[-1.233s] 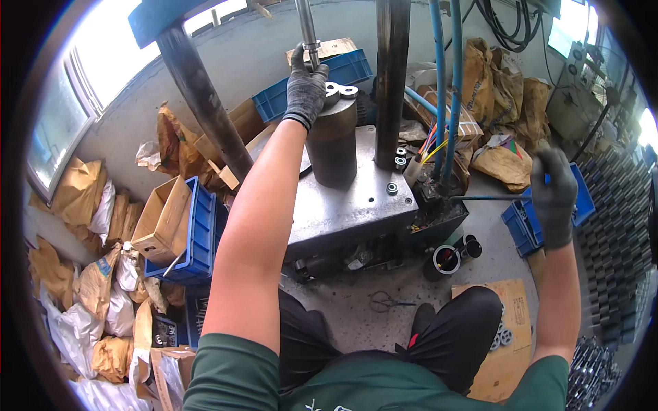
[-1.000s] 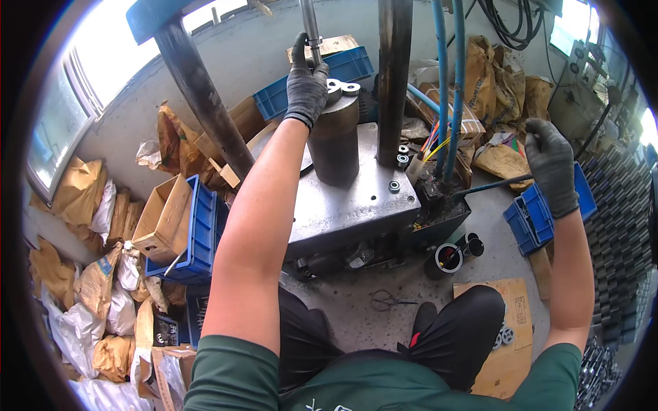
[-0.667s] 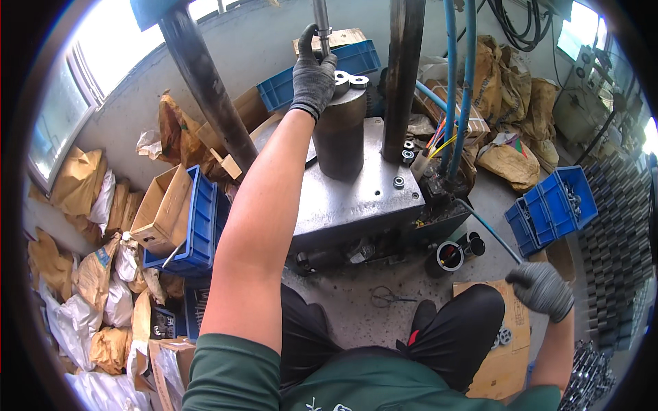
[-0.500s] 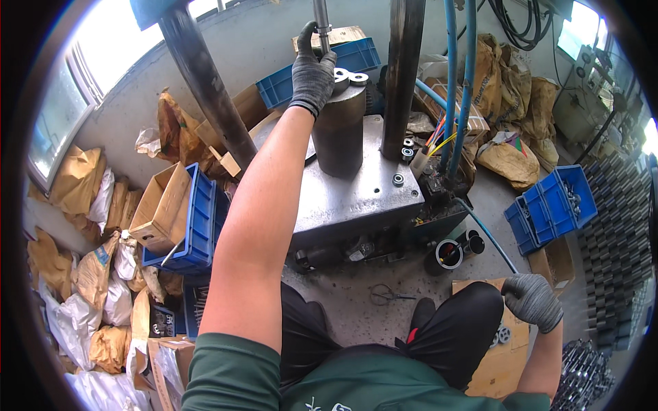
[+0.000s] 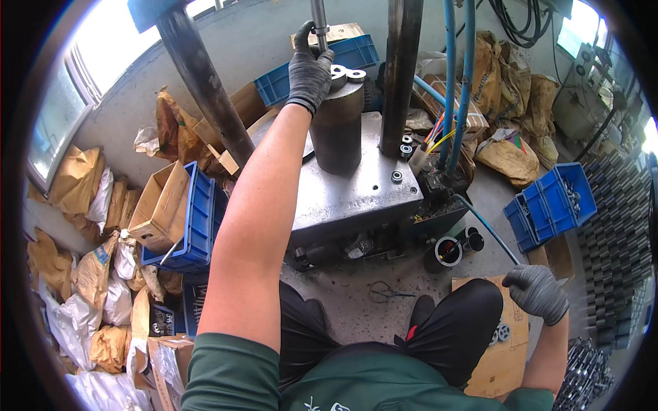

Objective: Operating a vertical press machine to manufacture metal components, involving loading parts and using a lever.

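My left hand [image 5: 310, 75], in a dark grey knit glove, reaches up to the steel rod [image 5: 320, 24] hanging above a thick steel cylinder [image 5: 337, 133]. Its fingers curl around the rod's lower end, near a collar; the fingertips are partly hidden. Beside that hand, metal rings [image 5: 355, 75] lie on the cylinder's top. The cylinder stands upright on a steel press table [image 5: 343, 198]. Off to the right, my gloved right hand [image 5: 538, 293] is closed around the end of a long lever bar [image 5: 490, 236], which slopes down from the press.
Dark press columns [image 5: 403, 75] flank the cylinder. Small bearings [image 5: 397, 177] sit on the table's right side. Blue crates [image 5: 552, 205] hold metal parts at right; another blue crate [image 5: 199, 226] stands left. Pliers-like tongs [image 5: 387, 293] lie on the floor near black cups [image 5: 445, 253].
My right hand and the lever's end have shifted slightly to the right. My left hand stays at the rod, with only a slight shift of the whole view.
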Motion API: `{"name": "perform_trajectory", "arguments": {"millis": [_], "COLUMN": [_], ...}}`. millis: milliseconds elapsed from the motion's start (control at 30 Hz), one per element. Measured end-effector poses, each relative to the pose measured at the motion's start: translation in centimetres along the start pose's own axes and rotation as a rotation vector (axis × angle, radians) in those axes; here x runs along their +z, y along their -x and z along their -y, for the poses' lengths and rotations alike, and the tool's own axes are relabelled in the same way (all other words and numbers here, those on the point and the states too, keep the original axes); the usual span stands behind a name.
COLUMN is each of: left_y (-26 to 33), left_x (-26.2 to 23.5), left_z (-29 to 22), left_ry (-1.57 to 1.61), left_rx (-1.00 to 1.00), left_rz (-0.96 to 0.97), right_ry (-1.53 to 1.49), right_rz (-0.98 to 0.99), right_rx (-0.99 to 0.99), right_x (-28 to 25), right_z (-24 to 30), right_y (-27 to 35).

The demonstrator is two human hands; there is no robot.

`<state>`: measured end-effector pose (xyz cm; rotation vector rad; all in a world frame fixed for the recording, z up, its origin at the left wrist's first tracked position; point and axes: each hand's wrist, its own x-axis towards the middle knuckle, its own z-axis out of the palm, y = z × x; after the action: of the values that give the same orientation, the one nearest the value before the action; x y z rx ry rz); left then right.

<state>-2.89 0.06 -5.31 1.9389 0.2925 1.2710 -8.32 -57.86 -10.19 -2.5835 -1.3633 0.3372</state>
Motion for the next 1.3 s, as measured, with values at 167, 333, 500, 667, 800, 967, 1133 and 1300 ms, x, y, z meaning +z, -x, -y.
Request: {"name": "perform_trajectory", "arguments": {"millis": [167, 333, 500, 667, 800, 967, 1133, 1300], "left_y": [0.0, -0.2, -0.3, -0.4, -0.5, -1.1, -1.7, -1.8], "left_x": [0.0, 0.1, 0.0, 0.1, 0.1, 0.1, -0.3, -0.3], "left_z": [0.1, 0.6, 0.7, 0.4, 0.3, 0.5, 1.1, 1.3], "left_ry": [0.054, 0.050, 0.064, 0.185, 0.198, 0.460, 0.564, 0.583], "left_rx": [-0.051, 0.033, 0.056, -0.021, -0.008, -0.148, -0.196, -0.246], "left_rz": [0.029, 0.013, 0.016, 0.023, 0.023, 0.032, 0.044, 0.044], "right_ry": [-0.088, -0.075, 0.088, 0.018, 0.117, 0.104, -0.052, -0.043], "right_rz": [-0.019, -0.259, -0.916, -1.062, -0.966, -0.365, -0.055, -0.029], "right_rx": [0.036, 0.019, -0.135, -0.133, -0.157, -0.184, -0.002, 0.004], "right_x": [0.7, -1.2, -7.7, -11.5, -9.8, -3.4, 1.6, 0.6], "right_z": [-0.1, 1.1, -1.4, -3.4, -2.9, -1.8, -0.9, -0.4], "right_y": [0.2, -1.2, -10.1, -16.8, -13.9, -3.8, 0.3, -0.4]}}
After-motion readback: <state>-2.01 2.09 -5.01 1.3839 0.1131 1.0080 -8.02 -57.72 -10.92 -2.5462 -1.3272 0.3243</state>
